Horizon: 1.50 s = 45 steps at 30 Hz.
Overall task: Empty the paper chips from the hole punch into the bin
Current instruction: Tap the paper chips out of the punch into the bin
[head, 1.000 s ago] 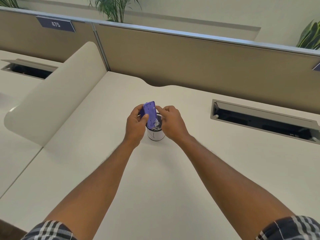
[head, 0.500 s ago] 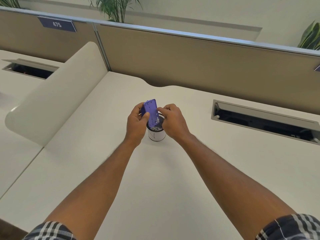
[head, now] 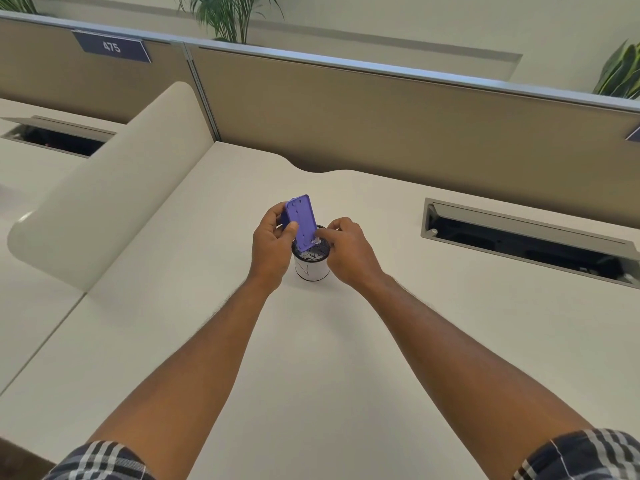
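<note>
A purple hole punch is held on end over a small white bin with a black rim, its flat underside facing me and its lower end inside the rim. My left hand grips the punch from the left, thumb on its underside. My right hand is at the bin's right side, its fingertips pinched at the punch's lower right corner. White paper chips lie inside the bin and a few cling to the punch's lower end.
The bin stands on a cream desk. A curved cream divider rises on the left and a tan partition runs along the back. An open cable tray is set into the desk on the right.
The hole punch has tipped a little more upright over the bin. My right fingers have slid down to its lower corner. More chips show in the bin.
</note>
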Each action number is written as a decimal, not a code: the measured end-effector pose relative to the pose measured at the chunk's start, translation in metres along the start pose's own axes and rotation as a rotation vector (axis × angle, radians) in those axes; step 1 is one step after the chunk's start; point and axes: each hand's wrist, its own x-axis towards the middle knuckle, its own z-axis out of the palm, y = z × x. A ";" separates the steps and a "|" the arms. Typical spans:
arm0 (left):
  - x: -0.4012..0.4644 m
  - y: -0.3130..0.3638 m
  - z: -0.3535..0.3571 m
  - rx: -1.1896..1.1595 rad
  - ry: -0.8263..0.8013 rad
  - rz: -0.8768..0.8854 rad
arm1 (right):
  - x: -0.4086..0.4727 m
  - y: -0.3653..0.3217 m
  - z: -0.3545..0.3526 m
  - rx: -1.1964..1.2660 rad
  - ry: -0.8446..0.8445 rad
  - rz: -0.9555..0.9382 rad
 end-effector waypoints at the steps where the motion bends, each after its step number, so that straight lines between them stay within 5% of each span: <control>1: 0.000 0.000 0.000 -0.003 -0.001 -0.002 | 0.000 0.000 0.000 -0.008 -0.005 -0.003; 45: 0.004 -0.005 0.001 -0.041 0.031 -0.045 | -0.004 0.003 0.008 -0.059 -0.053 -0.022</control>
